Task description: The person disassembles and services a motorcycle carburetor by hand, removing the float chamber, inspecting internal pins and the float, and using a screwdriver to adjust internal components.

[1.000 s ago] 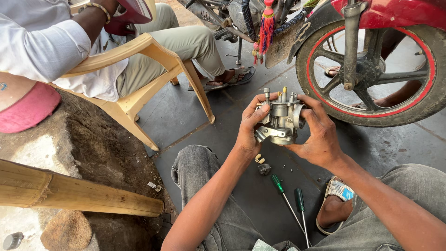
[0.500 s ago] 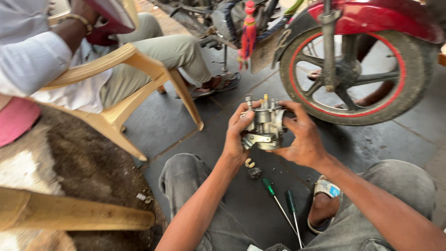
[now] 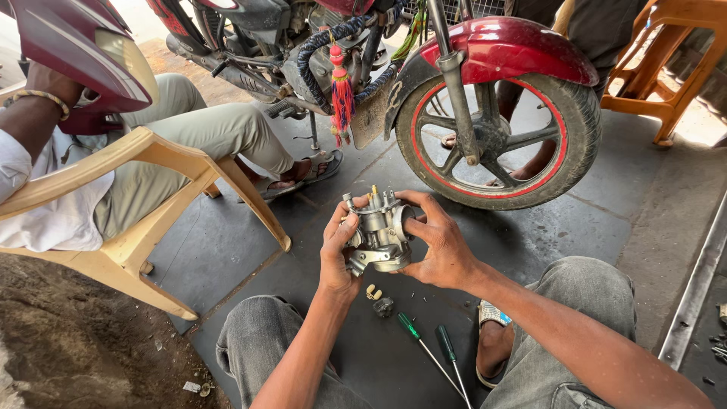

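Observation:
Both my hands hold a grey metal carburetor (image 3: 379, 231) in front of me, above the dark stone floor. My left hand (image 3: 337, 254) grips its left side, thumb up near the brass fittings on top. My right hand (image 3: 439, 242) wraps its right side, fingers over the round opening. Below the carburetor, on the floor between my knees, lie small brass and dark metal parts (image 3: 379, 299) and two green-handled screwdrivers (image 3: 428, 348).
A red motorcycle's front wheel (image 3: 496, 129) stands just beyond my hands. A seated person in beige trousers (image 3: 204, 140) occupies a tan plastic chair (image 3: 144, 220) at left, holding a red helmet (image 3: 83, 53). An orange stool (image 3: 666, 68) is at far right; a metal rail (image 3: 693, 295) runs along the right floor.
The view has lifted and swung, showing more of the motorcycle and the stool. The carburetor stays gripped in both hands, turned slightly.

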